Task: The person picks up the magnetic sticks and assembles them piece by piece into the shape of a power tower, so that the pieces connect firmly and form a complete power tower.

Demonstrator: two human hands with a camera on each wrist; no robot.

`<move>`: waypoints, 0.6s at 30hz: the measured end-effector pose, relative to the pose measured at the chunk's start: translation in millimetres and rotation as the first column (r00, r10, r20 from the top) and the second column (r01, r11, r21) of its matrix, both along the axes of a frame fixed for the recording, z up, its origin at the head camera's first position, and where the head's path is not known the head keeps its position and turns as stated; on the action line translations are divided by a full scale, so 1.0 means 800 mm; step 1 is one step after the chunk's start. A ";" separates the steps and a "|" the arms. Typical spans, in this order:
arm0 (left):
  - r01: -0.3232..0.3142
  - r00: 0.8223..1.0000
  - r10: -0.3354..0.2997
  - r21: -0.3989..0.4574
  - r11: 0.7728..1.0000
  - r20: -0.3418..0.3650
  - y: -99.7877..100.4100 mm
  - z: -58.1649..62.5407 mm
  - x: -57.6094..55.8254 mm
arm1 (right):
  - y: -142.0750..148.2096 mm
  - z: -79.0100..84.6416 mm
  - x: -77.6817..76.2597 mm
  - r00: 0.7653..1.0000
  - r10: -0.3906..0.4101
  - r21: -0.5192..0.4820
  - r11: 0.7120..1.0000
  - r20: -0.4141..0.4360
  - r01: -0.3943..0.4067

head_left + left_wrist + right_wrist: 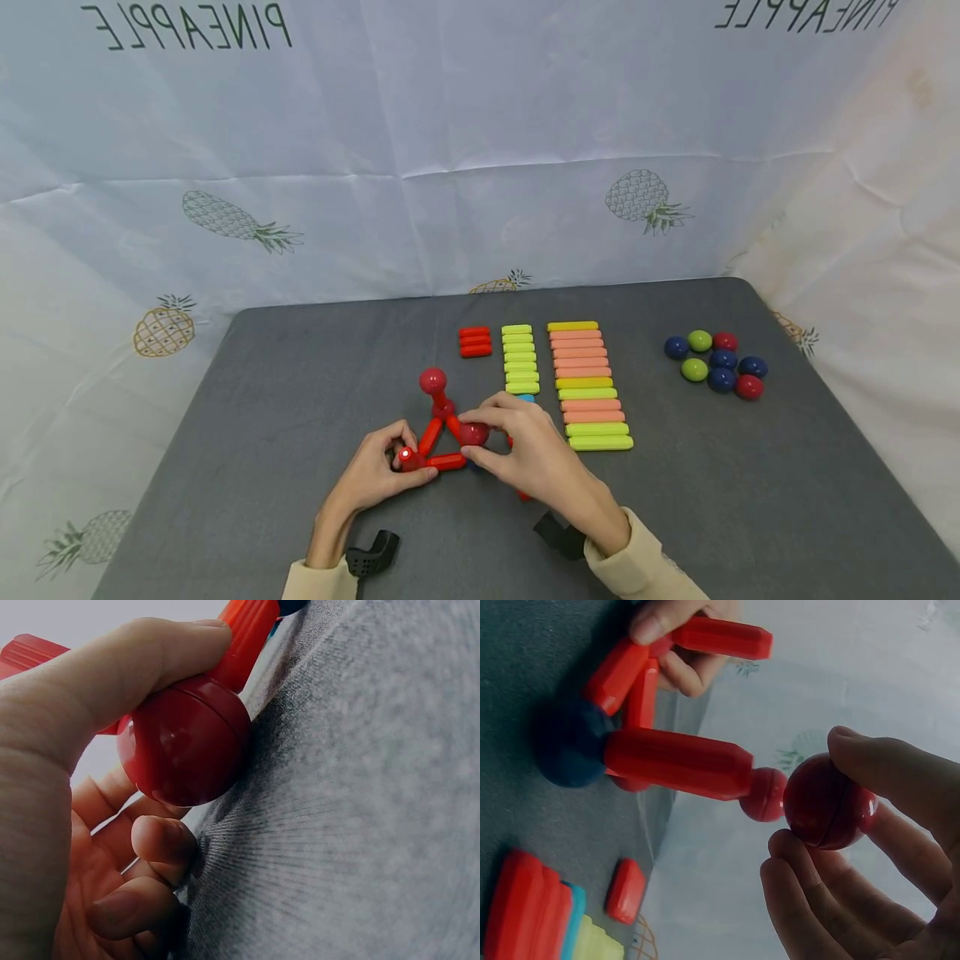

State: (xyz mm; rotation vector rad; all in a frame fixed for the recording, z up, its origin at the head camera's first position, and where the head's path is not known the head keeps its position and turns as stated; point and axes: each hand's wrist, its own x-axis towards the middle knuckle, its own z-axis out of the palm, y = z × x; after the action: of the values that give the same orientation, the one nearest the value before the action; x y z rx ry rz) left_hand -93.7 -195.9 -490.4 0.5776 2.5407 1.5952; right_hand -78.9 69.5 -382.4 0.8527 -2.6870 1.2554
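A triangular frame of red sticks joined by balls rests on the grey table. My left hand grips its near-left corner, with the thumb along a stick beside a red ball. An upright red stick rises from a dark blue ball at the near-right corner. Just above that stick's end, my right hand pinches a red ball between thumb and fingers; whether they touch, I cannot tell. At the far corner, another stick stands topped by a red ball.
Yellow-green sticks and a longer row of pink, yellow and green sticks lie right of the frame. Short red sticks sit behind it. Loose blue, green and red balls are grouped at the far right.
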 end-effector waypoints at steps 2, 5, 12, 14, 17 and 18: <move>0.002 1.000 -0.002 0.003 1.000 0.001 0.000 0.000 0.000 | -0.003 -0.004 0.000 1.000 0.007 0.010 1.000 0.015 -0.007; 0.002 1.000 -0.002 0.000 1.000 0.003 0.000 0.000 0.000 | -0.005 -0.008 0.000 1.000 0.016 0.018 1.000 0.024 -0.016; -0.009 1.000 0.009 -0.012 1.000 -0.001 0.000 0.000 0.000 | -0.005 -0.011 0.001 1.000 0.017 0.026 1.000 0.019 -0.017; -0.008 1.000 0.008 -0.012 1.000 -0.002 0.000 0.000 0.001 | -0.004 -0.010 0.002 1.000 0.016 0.033 0.999 0.018 -0.016; -0.008 1.000 0.008 -0.010 1.000 -0.003 0.000 0.000 0.001 | -0.001 -0.008 0.003 1.000 0.010 0.038 0.999 0.026 -0.011; -0.008 1.000 0.008 -0.010 1.000 -0.002 0.000 0.000 0.001 | 0.001 -0.006 0.003 0.999 0.006 0.036 0.999 0.032 -0.007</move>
State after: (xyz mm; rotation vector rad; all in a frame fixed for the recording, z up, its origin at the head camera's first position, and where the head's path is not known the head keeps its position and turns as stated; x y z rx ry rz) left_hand -92.9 -195.6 -490.0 0.5694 2.5538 1.5849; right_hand -76.8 70.6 -387.6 0.8539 -2.7423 1.2355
